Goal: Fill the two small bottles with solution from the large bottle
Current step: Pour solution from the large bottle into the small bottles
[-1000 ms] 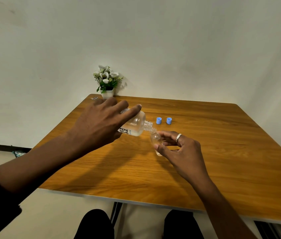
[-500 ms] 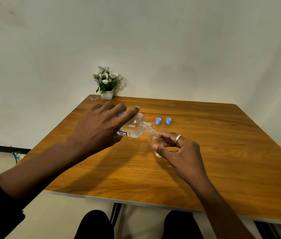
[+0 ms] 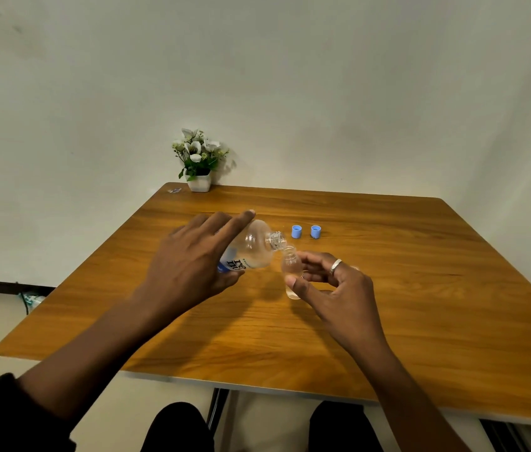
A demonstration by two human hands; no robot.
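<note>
Head view: the left hand (image 3: 192, 269) grips the large bottle (image 3: 251, 247), thumb beneath and fingers laid over its top, forefinger straight; the bottle lies tipped nearly flat above the counter (image 3: 420, 288), its open neck right at the mouth of the small bottle (image 3: 291, 269); the right hand (image 3: 339, 288), a ring (image 3: 335, 265) on one finger, pinches that small bottle upright between thumb and curled fingers; just beyond, a blue cap (image 3: 296, 231) and a second blue cap (image 3: 315, 231) stand side by side; a potted plant (image 3: 199, 158) stands at the far left corner.

Large bottle (image 3: 254, 247) — base hidden under left hand (image 3: 192, 265).
</note>
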